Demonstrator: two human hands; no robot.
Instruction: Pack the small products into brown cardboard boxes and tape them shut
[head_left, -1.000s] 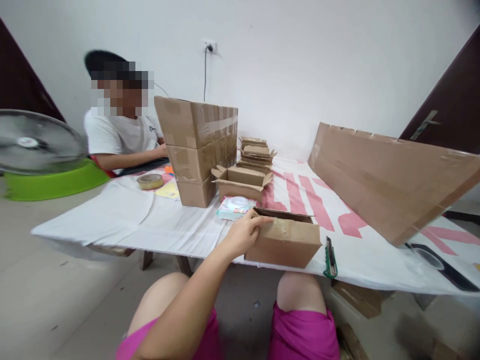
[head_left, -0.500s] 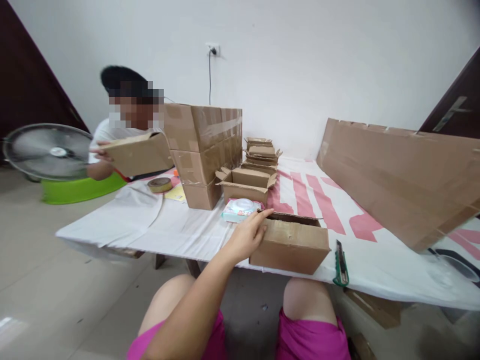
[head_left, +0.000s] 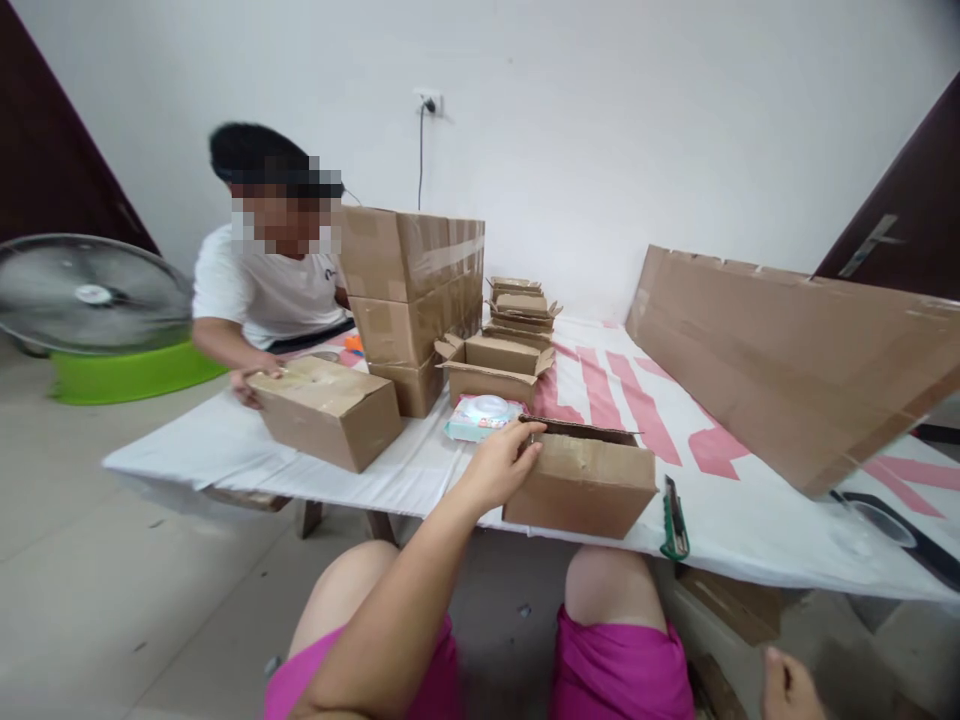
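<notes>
A small cardboard box (head_left: 581, 485) with a raised top flap sits at the table's near edge. My left hand (head_left: 504, 465) grips its left end, fingers over the upper edge by the flap. Low at the right, my right hand (head_left: 793, 688) shows only in part, below table level; the frame edge cuts it off, and what its fingers do is unclear. A pack of wipes (head_left: 486, 415) lies just beyond my left hand. Right of the box rests a green utility knife (head_left: 675, 520).
Stacked taped boxes (head_left: 416, 300) and several open boxes (head_left: 495, 365) stand behind. A large cardboard sheet (head_left: 787, 360) leans at the right, near a black-handled tape dispenser (head_left: 904, 535). Across the left side, a co-worker's hand (head_left: 259, 380) touches a closed box (head_left: 330, 410). A fan (head_left: 94, 295) stands beyond.
The co-worker's box has come down onto the table, toward me. My right hand has entered at the bottom right. My left hand stays on its box.
</notes>
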